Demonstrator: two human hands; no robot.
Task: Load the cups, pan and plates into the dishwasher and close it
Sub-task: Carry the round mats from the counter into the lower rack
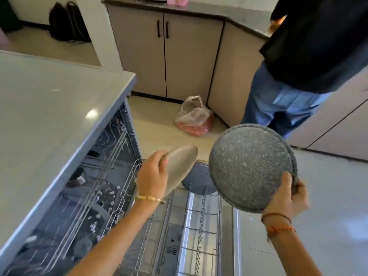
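Standing in a kitchen, looking down past a pale grey countertop (49,108) at the open dishwasher (111,196) beneath it, lower rack (199,222) pulled out over the lowered door. Facing beige cabinets (165,56) with dark handles across a cream floor, a translucent plastic bag (194,118) with something orange-red inside slumping at the cabinet corner. Sharing the room with another person (310,62) in a black top and blue jeans, standing at upper right. Glimpsing dark bags (67,22) against the far wall at upper left.

Holding up a beige plate (180,168) with the left hand (152,176), fingers curling round its near rim, thumb lying over the edge; plate tilting edge-on, matte and plain, hovering over the left part of the rack. Wearing a gold bangle (150,198) on that wrist.

Gripping a large round speckled plate (251,166) with the right hand (286,198), thumb pressing on the face near the lower right rim, fingers wrapping behind the edge. Showing a dark grey granite-like surface with pale flecks and a raised rim, tilting toward the camera, well above the rack's right side. Wearing red and brown threads (278,224) on that wrist.

Resting already in the rack, upright between the white wire tines at its far end: another speckled grey plate (199,180), partly hidden behind the two held ones. Showing dark, blurred shapes in the upper rack (95,176) inside the machine, too indistinct to name.
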